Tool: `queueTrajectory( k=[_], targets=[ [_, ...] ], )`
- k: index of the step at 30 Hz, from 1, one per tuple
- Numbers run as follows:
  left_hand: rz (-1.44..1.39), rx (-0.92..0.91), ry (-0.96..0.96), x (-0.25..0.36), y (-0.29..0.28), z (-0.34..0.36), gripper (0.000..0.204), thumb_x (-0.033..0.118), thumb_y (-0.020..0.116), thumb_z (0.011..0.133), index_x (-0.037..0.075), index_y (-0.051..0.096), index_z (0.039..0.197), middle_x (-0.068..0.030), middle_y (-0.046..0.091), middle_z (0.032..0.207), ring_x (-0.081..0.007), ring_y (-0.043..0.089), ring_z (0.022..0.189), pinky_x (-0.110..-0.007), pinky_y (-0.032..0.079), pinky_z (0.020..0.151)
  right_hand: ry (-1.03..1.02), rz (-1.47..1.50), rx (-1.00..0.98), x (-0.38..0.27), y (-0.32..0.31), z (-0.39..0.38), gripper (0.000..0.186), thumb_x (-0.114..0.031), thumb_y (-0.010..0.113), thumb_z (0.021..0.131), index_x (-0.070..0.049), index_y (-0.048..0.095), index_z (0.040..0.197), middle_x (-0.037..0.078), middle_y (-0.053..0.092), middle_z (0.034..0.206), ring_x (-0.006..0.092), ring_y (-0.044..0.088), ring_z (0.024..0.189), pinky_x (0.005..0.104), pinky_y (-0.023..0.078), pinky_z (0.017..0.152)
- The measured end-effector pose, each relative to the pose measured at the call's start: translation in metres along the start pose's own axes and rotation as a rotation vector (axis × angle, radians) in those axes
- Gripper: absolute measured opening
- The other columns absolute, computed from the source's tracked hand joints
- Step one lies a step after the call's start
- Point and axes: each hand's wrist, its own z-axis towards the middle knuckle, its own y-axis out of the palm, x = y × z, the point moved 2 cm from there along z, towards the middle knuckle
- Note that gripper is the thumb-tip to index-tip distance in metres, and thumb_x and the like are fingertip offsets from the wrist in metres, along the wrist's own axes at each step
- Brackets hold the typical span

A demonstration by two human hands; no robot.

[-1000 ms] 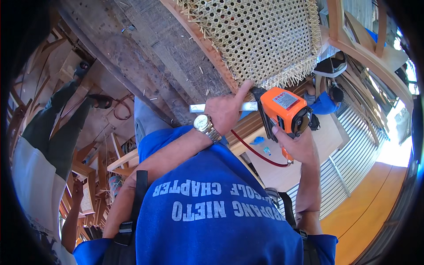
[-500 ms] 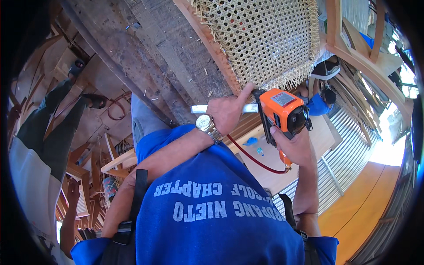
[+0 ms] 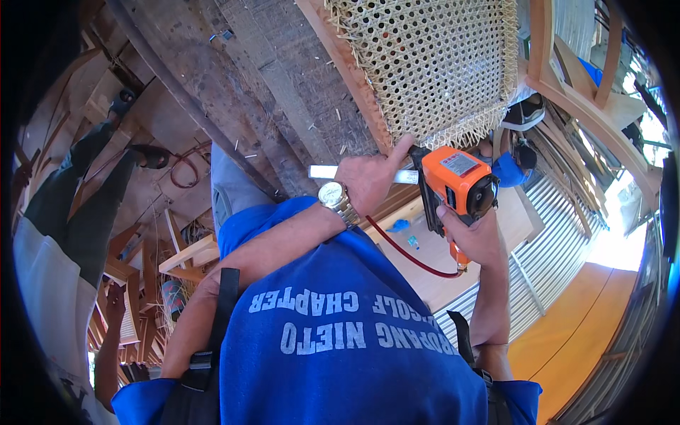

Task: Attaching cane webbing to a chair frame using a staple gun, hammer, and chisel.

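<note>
Right hand (image 3: 476,237) is wrapped around the grip of the orange pneumatic nailer (image 3: 457,185). At its 9 o'clock, left hand (image 3: 368,180), thumb extended, presses the woven cane panel (image 3: 432,64) edge at 12 o'clock.

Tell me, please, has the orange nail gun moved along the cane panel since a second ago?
No. The orange nail gun remains at the same frayed lower corner of the woven cane panel.
</note>
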Motion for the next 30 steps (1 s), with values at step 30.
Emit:
queueTrajectory(
  k=[30],
  targets=[
    [0.0,0.045,0.013,0.0,0.002,-0.001,0.077,0.015,0.067,0.081,0.023,0.036,0.151,-0.0074,0.064,0.06,-0.0281,0.066,0.053,-0.042,0.049,0.046,0.023,0.135,0.158,0.014,0.0,-0.027,0.028,-0.011,0.07,0.091,0.0,0.06,0.114,0.0,0.061,0.069,0.0092,0.059,0.056,0.0259,0.048,0.053]
  ],
)
